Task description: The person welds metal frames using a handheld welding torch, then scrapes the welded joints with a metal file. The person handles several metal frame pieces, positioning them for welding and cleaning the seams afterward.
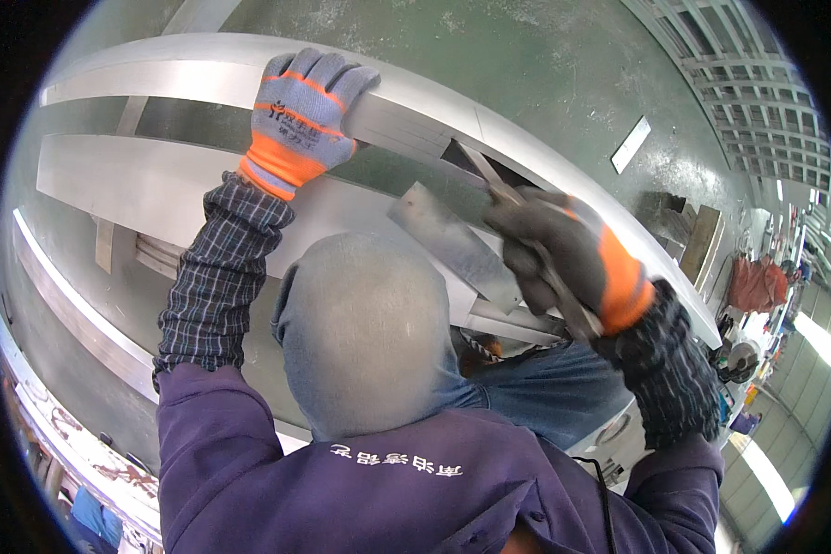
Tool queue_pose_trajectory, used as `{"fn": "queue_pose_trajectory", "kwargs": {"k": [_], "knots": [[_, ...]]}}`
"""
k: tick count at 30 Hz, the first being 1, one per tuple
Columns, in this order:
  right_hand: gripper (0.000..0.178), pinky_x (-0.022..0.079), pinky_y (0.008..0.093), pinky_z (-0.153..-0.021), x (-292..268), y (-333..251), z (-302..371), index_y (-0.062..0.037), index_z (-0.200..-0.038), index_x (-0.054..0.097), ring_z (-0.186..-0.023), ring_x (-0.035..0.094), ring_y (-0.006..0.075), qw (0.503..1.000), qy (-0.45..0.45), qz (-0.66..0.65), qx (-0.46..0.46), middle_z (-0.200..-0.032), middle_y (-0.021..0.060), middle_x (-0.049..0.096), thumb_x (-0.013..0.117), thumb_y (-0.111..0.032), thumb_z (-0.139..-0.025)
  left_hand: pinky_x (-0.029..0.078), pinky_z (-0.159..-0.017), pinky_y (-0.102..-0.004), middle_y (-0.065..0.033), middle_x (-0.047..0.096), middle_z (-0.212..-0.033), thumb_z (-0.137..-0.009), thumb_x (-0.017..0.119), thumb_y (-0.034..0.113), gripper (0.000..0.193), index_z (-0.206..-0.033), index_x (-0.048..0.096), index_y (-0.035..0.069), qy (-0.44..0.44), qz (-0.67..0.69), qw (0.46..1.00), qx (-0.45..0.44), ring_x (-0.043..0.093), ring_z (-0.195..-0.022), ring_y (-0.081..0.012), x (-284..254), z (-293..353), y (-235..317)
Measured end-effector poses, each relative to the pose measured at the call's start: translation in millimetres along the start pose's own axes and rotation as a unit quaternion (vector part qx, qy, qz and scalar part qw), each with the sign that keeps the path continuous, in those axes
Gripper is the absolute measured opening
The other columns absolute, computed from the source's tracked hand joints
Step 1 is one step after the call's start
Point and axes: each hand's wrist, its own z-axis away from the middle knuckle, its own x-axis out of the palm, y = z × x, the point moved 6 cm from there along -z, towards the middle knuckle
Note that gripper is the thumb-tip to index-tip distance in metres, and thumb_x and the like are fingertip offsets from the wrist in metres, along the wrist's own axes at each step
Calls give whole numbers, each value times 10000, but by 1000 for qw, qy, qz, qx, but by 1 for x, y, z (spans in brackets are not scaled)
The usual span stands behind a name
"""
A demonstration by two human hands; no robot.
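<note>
A long, curved silvery metal beam (pixel 406 115) runs across in front of me. My left hand (pixel 305 115), in a grey and orange glove, is closed over it, fingers across its top and thumb at the near side. In its near face, to the right, is a dark cut-out (pixel 462 157). My right hand (pixel 563 254), in a dark, soiled glove with an orange cuff, is wrapped round a long flat metal bar (pixel 482 168). The bar's far end is at the cut-out; whether it touches the edge I cannot tell. Its near end sticks out below my fist.
A loose metal plate (pixel 452 245) lies aslant between my knee and the beam. A wide metal panel (pixel 138 175) lies nearer, and another long metal profile (pixel 74 295) is at left. On the green floor are a small white strip (pixel 631 145) and a metal grating (pixel 757 92).
</note>
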Motion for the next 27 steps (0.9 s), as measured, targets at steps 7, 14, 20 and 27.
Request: {"fn": "queue_pose_trajectory", "kwargs": {"k": [7, 14, 20, 27], "knots": [[355, 468, 242, -417, 8, -4, 69, 15, -1071, 650, -500, 578, 110, 994, 31, -29, 105, -695, 40, 586, 504, -307, -1056, 463, -974, -428, -20, 690, -1114, -552, 897, 333, 634, -1144, 711, 203, -32, -3, 999, -12, 630, -1069, -259, -2, 6, 3], [274, 381, 255, -370, 14, -1, -7, -34, -1080, 612, -408, 473, 98, 989, 55, -136, 15, -629, -8, 521, 606, -299, -1014, 469, -967, -423, -5, 688, -1104, -556, 897, 339, 622, -1136, 715, 206, -12, 10, 1000, -1, 630, -1063, -254, 1, -5, 2], [297, 409, 265, -347, -14, 25, 112, 13, -1004, 604, -397, 504, 102, 965, 161, -173, 111, -612, 6, 560, 631, -278, -951, 482, -966, -431, -17, 684, -1110, -575, 901, 345, 631, -1161, 709, 210, -12, 8, 1000, 4, 632, -1060, -252, -4, -5, -3], [326, 410, 259, -306, -39, 69, 205, 63, -1071, 529, -360, 514, 126, 932, 208, -297, 1, -542, 46, 542, 610, -180, -870, 478, -1005, -441, -40, 698, -1178, -695, 811, 307, 556, -1225, 686, 198, -124, -53, 991, -22, 640, -1131, -267, 8, -42, -8]]}}
